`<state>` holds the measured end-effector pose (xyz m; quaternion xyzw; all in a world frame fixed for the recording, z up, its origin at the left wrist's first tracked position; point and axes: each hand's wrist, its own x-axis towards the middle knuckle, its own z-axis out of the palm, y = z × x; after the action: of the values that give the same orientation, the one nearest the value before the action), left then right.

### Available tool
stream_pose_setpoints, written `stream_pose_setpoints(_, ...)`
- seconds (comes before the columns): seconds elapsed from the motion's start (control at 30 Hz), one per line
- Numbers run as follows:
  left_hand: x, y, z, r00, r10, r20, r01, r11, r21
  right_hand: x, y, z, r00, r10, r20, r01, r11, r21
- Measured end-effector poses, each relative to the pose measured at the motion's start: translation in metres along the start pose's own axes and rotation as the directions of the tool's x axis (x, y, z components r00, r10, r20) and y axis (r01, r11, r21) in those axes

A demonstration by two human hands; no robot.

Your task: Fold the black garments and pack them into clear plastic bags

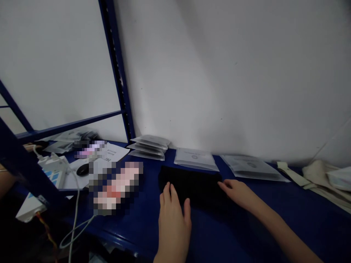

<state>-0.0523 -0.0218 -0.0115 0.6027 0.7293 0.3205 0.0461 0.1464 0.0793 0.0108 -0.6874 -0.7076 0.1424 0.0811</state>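
A folded black cloth [192,180] lies on the blue tabletop [211,241] in front of me; its exact kind is too dark to make out. My left hand [174,219] rests on its near left part, fingers stretched out and the thumb held apart. At the right end, the fingertips of my right hand [241,193] are drawn together on the cloth's edge. Just behind the cloth is a flat frosted plastic bag [194,159] with a round mark. Another frosted bag [252,167] lies behind my right hand.
Several stacked frosted bags [149,146] stand by the blue post. Left are a blurred-out phone-like object [120,186] with a cable, papers [116,151], a black mouse [83,169] and a power strip [33,206]. Beige fabric [315,173] lies right. Another person's arm [5,179] shows far left.
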Motion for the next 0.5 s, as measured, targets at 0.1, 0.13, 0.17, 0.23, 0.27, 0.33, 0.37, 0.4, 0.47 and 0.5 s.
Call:
stream_pose_setpoints(0.1, -0.005, -0.010, 0.000, 1.000, -0.013, 0.015, 0.012, 0.999, 0.043, -0.001, 0.000, 0.001, 1.000, -0.001, -0.020, 0.001, 1.000, -0.017)
stream_pose_setpoints(0.13, -0.006, -0.014, -0.001, 1.000, -0.017, 0.022, 0.016, 0.998, 0.064, -0.001, -0.001, 0.001, 1.000, 0.004, -0.022, -0.004, 1.000, -0.017)
stream_pose_setpoints(0.17, -0.007, -0.019, -0.003, 1.000, -0.020, 0.023, 0.018, 0.996, 0.084, -0.001, -0.001, 0.000, 1.000, 0.010, -0.021, -0.010, 1.000, -0.016)
stream_pose_setpoints(0.23, -0.009, -0.029, -0.008, 1.000, -0.022, 0.003, 0.022, 0.993, 0.114, -0.001, -0.001, 0.001, 1.000, 0.021, -0.012, -0.022, 1.000, -0.012)
stream_pose_setpoints(0.27, -0.009, -0.034, -0.010, 1.000, -0.023, -0.016, 0.025, 0.993, 0.120, 0.000, -0.001, 0.001, 1.000, 0.025, -0.009, -0.025, 1.000, -0.011)
stream_pose_setpoints(0.33, -0.007, -0.042, -0.017, 0.998, -0.042, -0.056, 0.048, 0.992, 0.113, 0.001, -0.001, 0.001, 1.000, 0.022, -0.012, -0.022, 1.000, -0.010)
stream_pose_setpoints(0.37, -0.005, -0.045, -0.020, 0.995, -0.066, -0.071, 0.074, 0.991, 0.108, 0.001, 0.000, 0.002, 1.000, 0.016, -0.017, -0.016, 1.000, -0.008)
stream_pose_setpoints(0.4, -0.002, -0.047, -0.024, 0.992, -0.101, -0.074, 0.109, 0.988, 0.105, 0.001, 0.000, 0.002, 1.000, 0.011, -0.021, -0.011, 1.000, -0.005)
stream_pose_setpoints(0.47, 0.006, -0.048, -0.032, 0.982, -0.185, -0.037, 0.188, 0.975, 0.115, 0.001, 0.000, 0.002, 1.000, 0.009, -0.025, -0.009, 1.000, -0.001)
stream_pose_setpoints(0.5, 0.010, -0.048, -0.035, 0.975, -0.220, 0.001, 0.219, 0.967, 0.128, 0.001, 0.000, 0.002, 1.000, 0.011, -0.026, -0.011, 1.000, 0.001)
